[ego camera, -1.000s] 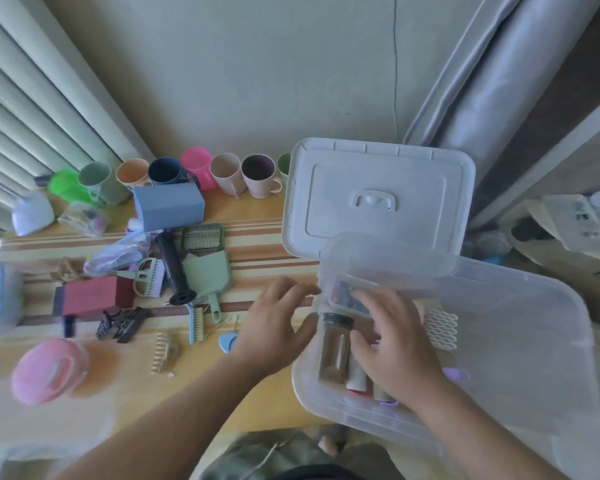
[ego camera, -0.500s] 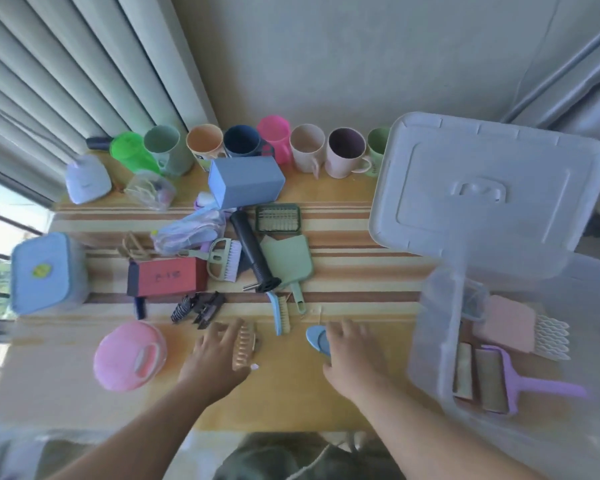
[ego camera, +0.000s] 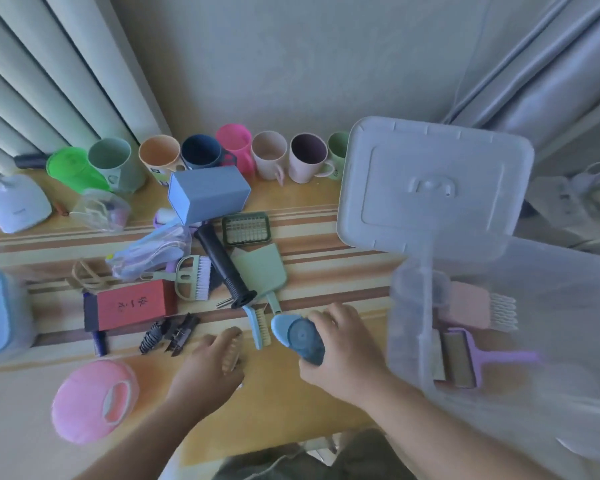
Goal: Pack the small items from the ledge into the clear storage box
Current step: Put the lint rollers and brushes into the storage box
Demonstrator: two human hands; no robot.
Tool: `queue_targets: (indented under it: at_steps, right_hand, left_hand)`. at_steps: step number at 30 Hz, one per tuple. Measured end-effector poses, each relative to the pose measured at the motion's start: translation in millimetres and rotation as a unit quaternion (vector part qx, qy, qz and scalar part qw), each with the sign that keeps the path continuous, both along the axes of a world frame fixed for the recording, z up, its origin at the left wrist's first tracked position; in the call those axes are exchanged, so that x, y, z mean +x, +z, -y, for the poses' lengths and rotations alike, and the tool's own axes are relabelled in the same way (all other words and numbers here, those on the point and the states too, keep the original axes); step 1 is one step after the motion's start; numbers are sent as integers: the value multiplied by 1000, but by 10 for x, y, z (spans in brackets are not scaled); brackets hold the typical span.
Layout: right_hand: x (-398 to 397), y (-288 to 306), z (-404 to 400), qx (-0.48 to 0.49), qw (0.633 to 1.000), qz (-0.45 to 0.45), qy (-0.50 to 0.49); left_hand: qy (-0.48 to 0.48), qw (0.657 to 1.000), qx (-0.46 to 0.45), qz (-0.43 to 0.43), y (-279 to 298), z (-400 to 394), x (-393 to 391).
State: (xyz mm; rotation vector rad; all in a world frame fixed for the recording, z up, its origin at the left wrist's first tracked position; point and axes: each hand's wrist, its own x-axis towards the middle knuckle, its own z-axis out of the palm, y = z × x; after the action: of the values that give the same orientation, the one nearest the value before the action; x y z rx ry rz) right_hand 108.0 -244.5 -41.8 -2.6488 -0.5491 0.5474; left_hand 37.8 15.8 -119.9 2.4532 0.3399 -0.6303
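Two small items are in our grasp, the blue teardrop gadget gripped by our right hand nearest the clear storage box, its long axis slanting boxward, the tan hair claw under our left hand's curled fingers farther off.

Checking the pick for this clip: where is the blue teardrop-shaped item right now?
In the head view, the blue teardrop-shaped item is held in the right hand at the ledge's front, between the small blue brush and the clear storage box.

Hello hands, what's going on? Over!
Right hand grips blue gadget. Left hand grips tan hair clip. Clear box open, nothing in the way.
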Motion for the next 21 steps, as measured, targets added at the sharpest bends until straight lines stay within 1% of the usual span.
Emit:
queue_targets:
  at_steps: [2,3,5,6,8,11,13,15,16,18,21]
  right_hand:
    - [74,354,183,98,993,41,-49]
    - [134,517,328,119,988,70,-73]
    - [274,773,718,130,976,122,-124]
    - [341,834,952,124,971,138,-147]
    - [454,863,1470,95,965,143,-197]
    - [508,788,2253,36,954,117,-273]
    - [477,683,2707,15,950,86,-301]
    - [422,549,3033,6,948,50,-314]
    - [386,471,3194,4,949,36,-312]
    - [331,302,3474,-6,956,10,-293]
    - [277,102,3800,-56,970,-20,-237]
  left_hand:
    - [-71,994,-49,64,246,70,16]
    - [-96,989,-65,90,377,141,69]
    - [-117,981,-81,131,652,364,265]
    - [-120,978,-90,143,800,511,402]
    - [-136,970,-114,166,1108,869,705]
    - [-168,942,-164,240,1499,1562,1071]
    - [-214,921,-163,280,1657,2100,1235]
    - [-278,910,-143,274,1667,2632,1361]
    - [-303,910,-125,252,1610,2929,1413]
    - [-346,917,-76,180,1386,3461,1483]
    - [-385,917,40,92,859,3937,1545]
